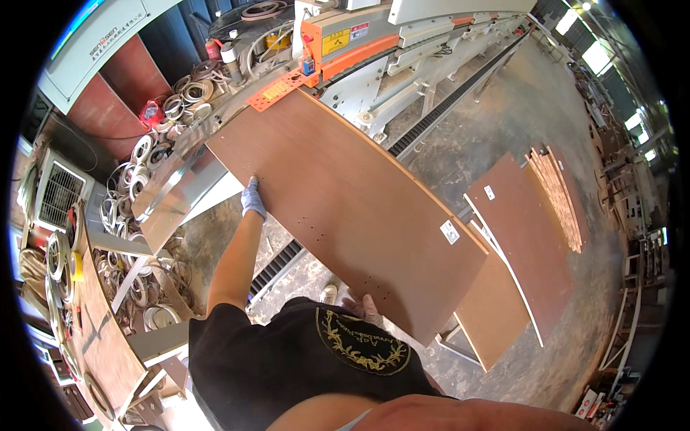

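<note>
A long brown wood panel (345,194) lies in front of me, its far left end beside the orange plate (280,89) of a machine. Small dark holes dot its surface in several groups, and a white label (449,232) is stuck near its right end. My left hand (253,200), in a pale blue glove, grips the panel's near edge toward the left end. Farther right, my right hand (365,309) holds the same edge close to my body, thumb on top. The panel hides part of the fingers of that hand.
A long orange and white machine (359,43) runs along the far side, with a black roller track (460,93) beside it. More brown panels (521,237) and a stack of narrow strips (557,197) stand at right. Rolls of edging tape (194,90) crowd the left.
</note>
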The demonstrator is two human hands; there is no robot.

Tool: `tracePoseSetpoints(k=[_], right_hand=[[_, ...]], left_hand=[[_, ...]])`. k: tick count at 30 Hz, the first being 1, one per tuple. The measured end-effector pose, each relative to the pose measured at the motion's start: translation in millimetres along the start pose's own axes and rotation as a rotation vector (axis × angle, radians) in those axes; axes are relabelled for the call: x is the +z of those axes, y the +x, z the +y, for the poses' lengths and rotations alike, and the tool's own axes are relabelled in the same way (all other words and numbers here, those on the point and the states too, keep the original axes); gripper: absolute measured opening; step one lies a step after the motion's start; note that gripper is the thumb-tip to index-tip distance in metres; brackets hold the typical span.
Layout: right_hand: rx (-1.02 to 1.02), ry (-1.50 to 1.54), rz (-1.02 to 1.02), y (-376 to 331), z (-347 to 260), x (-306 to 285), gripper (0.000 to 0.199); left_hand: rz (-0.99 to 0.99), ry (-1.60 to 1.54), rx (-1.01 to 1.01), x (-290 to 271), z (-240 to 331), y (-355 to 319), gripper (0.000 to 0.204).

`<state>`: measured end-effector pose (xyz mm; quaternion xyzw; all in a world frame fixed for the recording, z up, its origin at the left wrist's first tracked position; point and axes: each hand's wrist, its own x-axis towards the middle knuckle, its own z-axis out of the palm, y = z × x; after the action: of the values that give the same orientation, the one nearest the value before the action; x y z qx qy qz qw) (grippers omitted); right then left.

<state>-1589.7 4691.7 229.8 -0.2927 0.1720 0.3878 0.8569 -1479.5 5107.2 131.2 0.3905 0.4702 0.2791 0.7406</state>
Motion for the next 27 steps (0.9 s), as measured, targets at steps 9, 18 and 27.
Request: tracePoseSetpoints(k=[9,18,27], right_hand=[[-0.140,0.044,0.099,32,28,-22,0.049],[-0.294,-0.350,0.190,69,-49,-43,0.058],[-0.309,-0.373,0.236,73,-115,-165,0.055]], left_hand=[[0.032,-0.036,-0.063,44,14,-29,0.047],[-0.430,-0.023,-0.221,119,-6,-16,0.050],[-0.168,0.227,0.095,167,-48,-31,0.044]])
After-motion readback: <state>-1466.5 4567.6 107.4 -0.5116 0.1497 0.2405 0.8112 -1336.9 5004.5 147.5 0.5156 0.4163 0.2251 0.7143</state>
